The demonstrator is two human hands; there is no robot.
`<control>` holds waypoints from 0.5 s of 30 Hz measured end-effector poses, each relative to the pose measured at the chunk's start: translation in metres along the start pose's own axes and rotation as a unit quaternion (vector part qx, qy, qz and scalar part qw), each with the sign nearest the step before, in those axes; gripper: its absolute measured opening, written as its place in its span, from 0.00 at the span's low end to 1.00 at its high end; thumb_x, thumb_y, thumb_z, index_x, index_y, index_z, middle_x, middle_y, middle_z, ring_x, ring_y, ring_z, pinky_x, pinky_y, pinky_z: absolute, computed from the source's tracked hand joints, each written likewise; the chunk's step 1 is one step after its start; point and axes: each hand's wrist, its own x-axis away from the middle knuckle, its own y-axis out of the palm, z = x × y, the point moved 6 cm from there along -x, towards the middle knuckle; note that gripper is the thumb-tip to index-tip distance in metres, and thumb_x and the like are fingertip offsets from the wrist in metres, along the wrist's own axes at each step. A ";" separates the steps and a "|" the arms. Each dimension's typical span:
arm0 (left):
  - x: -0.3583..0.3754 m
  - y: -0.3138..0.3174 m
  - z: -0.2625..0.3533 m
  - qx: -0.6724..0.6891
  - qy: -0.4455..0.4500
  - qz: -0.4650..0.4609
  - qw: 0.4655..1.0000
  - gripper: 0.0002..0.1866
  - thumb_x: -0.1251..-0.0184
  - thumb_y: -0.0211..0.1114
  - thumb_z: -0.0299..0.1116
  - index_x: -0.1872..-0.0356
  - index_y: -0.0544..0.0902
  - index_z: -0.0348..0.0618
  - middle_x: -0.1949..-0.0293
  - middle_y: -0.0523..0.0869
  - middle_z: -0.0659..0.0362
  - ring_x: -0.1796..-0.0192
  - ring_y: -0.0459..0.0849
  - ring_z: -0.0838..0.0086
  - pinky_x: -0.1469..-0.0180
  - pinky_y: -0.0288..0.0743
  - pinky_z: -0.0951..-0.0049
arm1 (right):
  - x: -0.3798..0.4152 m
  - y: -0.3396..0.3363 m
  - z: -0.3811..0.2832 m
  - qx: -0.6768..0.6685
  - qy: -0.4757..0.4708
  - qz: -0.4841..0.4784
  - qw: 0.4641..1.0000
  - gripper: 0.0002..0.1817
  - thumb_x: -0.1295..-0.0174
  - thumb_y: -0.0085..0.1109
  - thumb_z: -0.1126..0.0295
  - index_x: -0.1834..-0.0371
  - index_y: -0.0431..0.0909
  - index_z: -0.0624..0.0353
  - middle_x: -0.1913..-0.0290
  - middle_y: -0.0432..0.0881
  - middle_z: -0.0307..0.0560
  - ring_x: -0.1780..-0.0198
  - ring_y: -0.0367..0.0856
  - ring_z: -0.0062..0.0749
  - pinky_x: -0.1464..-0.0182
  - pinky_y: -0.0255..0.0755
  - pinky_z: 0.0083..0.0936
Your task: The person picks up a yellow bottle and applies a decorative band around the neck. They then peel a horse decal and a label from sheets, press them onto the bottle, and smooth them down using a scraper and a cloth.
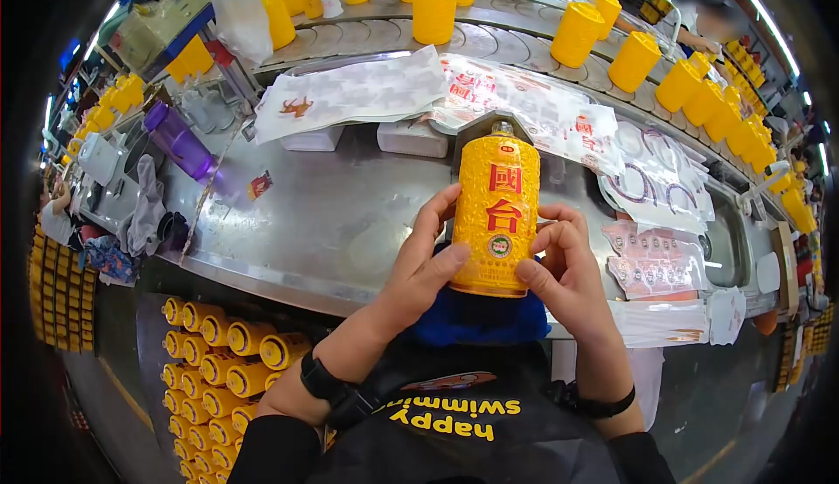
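A yellow, textured bottle [495, 156] with red characters and a round green-and-white emblem lies tilted in front of me, its neck pointing away. It rests against a dark holder [469, 129], with blue cloth [529, 322] below its base. My left hand [424, 266] grips the bottle's left side, the thumb on the lower front. From the right, my right hand [568, 266] presses its thumb near the lower corner, its other fingers curled by the side. Beyond the bottle lie decal sheets [350, 95], some with red characters [511, 100]. Sheets with ring patterns [651, 178] lie to the right.
Several yellow bottles [434, 10] stand on a curved conveyor [507, 34] across the back. A purple bottle [178, 141] is at left on the metal table [297, 222]. More yellow bottles [249, 337] are stacked lower left. A sink [730, 239] and a co-worker's arm [696, 42] are at right.
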 end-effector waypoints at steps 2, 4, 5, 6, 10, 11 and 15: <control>0.000 -0.001 -0.002 0.008 -0.016 -0.008 1.000 0.44 0.33 0.64 0.47 0.25 0.51 0.35 0.29 0.62 0.48 0.25 0.59 0.61 0.24 0.48 0.63 | 0.002 0.000 0.002 -0.019 0.010 -0.002 1.000 0.16 0.42 0.72 0.64 0.60 0.73 0.55 0.41 0.64 0.46 0.67 0.60 0.15 0.66 0.62 0.14; -0.001 -0.002 -0.003 -0.022 -0.004 -0.017 1.000 0.44 0.33 0.64 0.46 0.24 0.51 0.35 0.28 0.62 0.48 0.25 0.59 0.61 0.23 0.48 0.63 | 0.001 -0.001 0.003 -0.029 0.015 -0.003 0.999 0.17 0.43 0.72 0.63 0.60 0.73 0.55 0.40 0.64 0.46 0.68 0.60 0.15 0.65 0.62 0.13; 0.001 -0.002 -0.004 -0.056 0.014 -0.021 0.998 0.44 0.33 0.64 0.46 0.25 0.52 0.35 0.29 0.62 0.47 0.25 0.59 0.59 0.23 0.48 0.62 | 0.002 -0.001 0.003 -0.031 0.015 -0.005 0.999 0.17 0.43 0.72 0.63 0.60 0.73 0.55 0.40 0.64 0.46 0.68 0.60 0.15 0.65 0.62 0.14; 0.002 -0.002 -0.004 -0.089 0.032 -0.025 0.995 0.43 0.32 0.64 0.46 0.25 0.53 0.34 0.30 0.63 0.45 0.25 0.59 0.58 0.23 0.48 0.61 | 0.002 -0.001 0.003 -0.033 0.016 -0.007 0.999 0.17 0.43 0.72 0.63 0.60 0.73 0.55 0.40 0.64 0.46 0.68 0.60 0.15 0.65 0.62 0.14; 0.002 -0.001 -0.001 -0.072 0.015 -0.032 0.997 0.44 0.33 0.64 0.47 0.25 0.53 0.35 0.30 0.63 0.46 0.26 0.59 0.59 0.24 0.48 0.61 | 0.000 -0.001 0.002 -0.017 0.002 -0.002 1.000 0.18 0.43 0.73 0.61 0.60 0.73 0.55 0.40 0.64 0.46 0.68 0.60 0.15 0.65 0.62 0.13; 0.002 -0.002 -0.002 -0.073 0.017 -0.031 0.997 0.44 0.33 0.65 0.47 0.25 0.53 0.35 0.30 0.63 0.46 0.26 0.59 0.59 0.24 0.48 0.61 | 0.000 -0.001 0.001 -0.014 0.005 -0.002 1.000 0.19 0.43 0.73 0.60 0.60 0.73 0.55 0.40 0.64 0.46 0.68 0.60 0.15 0.66 0.62 0.14; 0.000 -0.001 -0.002 -0.006 -0.015 -0.007 1.000 0.44 0.34 0.66 0.47 0.26 0.54 0.36 0.30 0.63 0.46 0.26 0.60 0.59 0.24 0.49 0.61 | -0.001 -0.001 0.000 -0.041 0.031 0.012 0.999 0.19 0.43 0.73 0.59 0.62 0.72 0.56 0.41 0.65 0.47 0.66 0.62 0.16 0.66 0.63 0.15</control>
